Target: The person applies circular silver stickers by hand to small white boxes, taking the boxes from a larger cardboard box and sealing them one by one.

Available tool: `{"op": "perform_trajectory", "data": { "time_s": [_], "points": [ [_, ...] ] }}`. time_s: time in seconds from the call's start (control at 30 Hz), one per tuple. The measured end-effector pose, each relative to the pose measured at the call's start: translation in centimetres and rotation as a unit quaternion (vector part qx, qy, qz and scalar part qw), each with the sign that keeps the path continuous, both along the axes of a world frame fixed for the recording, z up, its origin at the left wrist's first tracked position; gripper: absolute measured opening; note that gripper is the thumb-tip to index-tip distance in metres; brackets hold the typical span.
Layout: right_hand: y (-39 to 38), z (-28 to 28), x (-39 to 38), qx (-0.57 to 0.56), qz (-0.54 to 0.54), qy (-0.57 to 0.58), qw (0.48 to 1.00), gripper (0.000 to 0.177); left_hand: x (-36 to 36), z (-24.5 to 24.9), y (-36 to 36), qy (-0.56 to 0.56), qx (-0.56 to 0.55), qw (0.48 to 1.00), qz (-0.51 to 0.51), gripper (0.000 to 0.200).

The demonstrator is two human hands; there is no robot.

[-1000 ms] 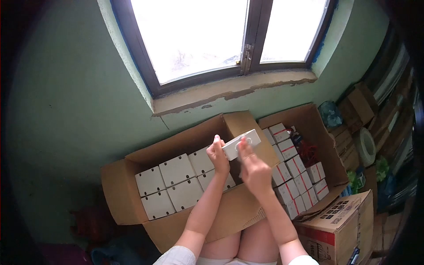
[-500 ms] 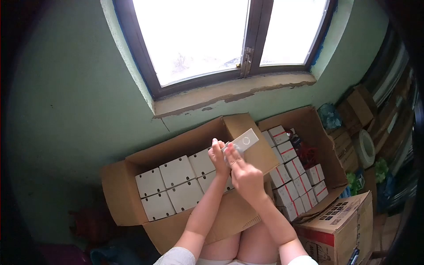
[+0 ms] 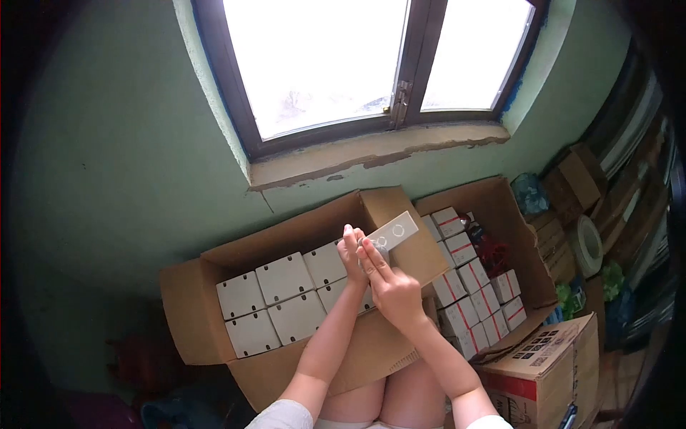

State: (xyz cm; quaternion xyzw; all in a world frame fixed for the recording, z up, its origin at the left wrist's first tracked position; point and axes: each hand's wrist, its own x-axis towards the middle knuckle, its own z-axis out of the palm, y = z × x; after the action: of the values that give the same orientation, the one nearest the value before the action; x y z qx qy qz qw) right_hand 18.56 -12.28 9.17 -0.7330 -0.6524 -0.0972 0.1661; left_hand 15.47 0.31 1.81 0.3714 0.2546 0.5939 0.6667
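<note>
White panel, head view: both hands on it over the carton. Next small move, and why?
Probably ease the right hand back off the face of the white panel: its fingers lie across the near half, only the far end with its circles shows, and the left hand grips the near edge above the carton.

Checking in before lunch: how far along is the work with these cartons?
Done, apparently: the left carton holds two rows of closed white boxes, the right carton rows of red-striped boxes. In hand: a white panel with two rings, held between left hand and right hand above the left carton. Left: the panel is in no box; the hands hide whether that carton is full.
</note>
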Motion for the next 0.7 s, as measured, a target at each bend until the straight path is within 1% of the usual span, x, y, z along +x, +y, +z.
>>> {"op": "perform_trajectory", "data": {
  "time_s": [0.07,0.1,0.13,0.17,0.23,0.3,0.33,0.4,0.43,0.47,0.5,0.53,0.57,0.6,0.63,0.67,0.7],
  "points": [
    [0.1,-0.6,0.5,-0.003,0.002,0.000,1.000,0.072,0.0,-0.1,-0.2,0.026,-0.015,0.999,-0.012,0.050],
    [0.5,-1.4,1.5,0.060,-0.029,-0.015,0.998,0.075,-0.3,0.9,-0.6,0.058,-0.003,0.998,-0.007,0.050],
    [0.8,-1.4,2.4,0.124,-0.059,-0.032,0.990,0.078,-0.4,1.3,-0.7,0.059,-0.002,0.998,-0.009,0.050],
    [0.8,-1.1,3.3,0.125,-0.061,-0.032,0.990,0.078,-0.3,1.5,-0.8,0.065,0.002,0.998,-0.003,0.051],
    [0.8,0.2,4.5,0.139,-0.137,0.018,0.981,0.078,-0.2,1.9,-1.0,0.069,0.005,0.998,0.004,0.052],
    [0.8,-0.2,4.6,0.150,-0.139,0.029,0.978,0.078,-0.2,1.9,-1.3,0.100,0.044,0.994,-0.003,0.053],
    [0.7,-0.4,4.5,0.162,-0.141,0.043,0.976,0.077,-0.3,1.7,-1.0,0.099,0.043,0.994,-0.003,0.053],
    [0.3,-0.3,4.3,0.142,-0.139,0.054,0.979,0.074,-1.2,1.3,0.4,0.137,0.066,0.984,-0.090,0.055],
    [0.1,-0.2,4.3,0.125,-0.153,0.058,0.979,0.074,-1.9,1.6,1.3,0.137,0.065,0.984,-0.092,0.055],
    [-0.1,-0.2,4.4,0.109,-0.168,0.062,0.978,0.073,-2.4,2.0,2.6,0.118,0.069,0.967,-0.216,0.050],
    [-0.2,-0.3,4.7,0.109,-0.169,0.061,0.978,0.073,-2.6,2.6,3.2,0.098,0.073,0.934,-0.336,0.048],
    [-0.1,-0.5,5.2,0.123,-0.167,0.059,0.976,0.072,-2.7,3.8,2.9,0.099,0.075,0.934,-0.336,0.048],
    [0.1,-0.5,5.4,0.139,-0.164,0.057,0.975,0.071,-3.2,5.3,2.6,0.150,0.146,0.906,-0.367,0.042],
    [0.2,-0.3,5.2,0.143,-0.161,0.059,0.975,0.071,-3.6,6.8,2.4,0.201,0.216,0.870,-0.394,0.043],
    [0.3,-0.1,5.0,0.135,-0.156,0.070,0.976,0.070,-4.1,8.3,2.4,0.243,0.219,0.824,-0.463,0.045],
    [0.3,0.1,4.8,0.128,-0.151,0.080,0.977,0.068,-4.8,10.1,2.4,0.303,0.223,0.773,-0.510,0.047],
    [0.3,0.2,4.6,0.132,-0.149,0.082,0.976,0.068,-4.6,10.0,2.5,0.341,0.244,0.755,-0.504,0.046]
  ]
}}
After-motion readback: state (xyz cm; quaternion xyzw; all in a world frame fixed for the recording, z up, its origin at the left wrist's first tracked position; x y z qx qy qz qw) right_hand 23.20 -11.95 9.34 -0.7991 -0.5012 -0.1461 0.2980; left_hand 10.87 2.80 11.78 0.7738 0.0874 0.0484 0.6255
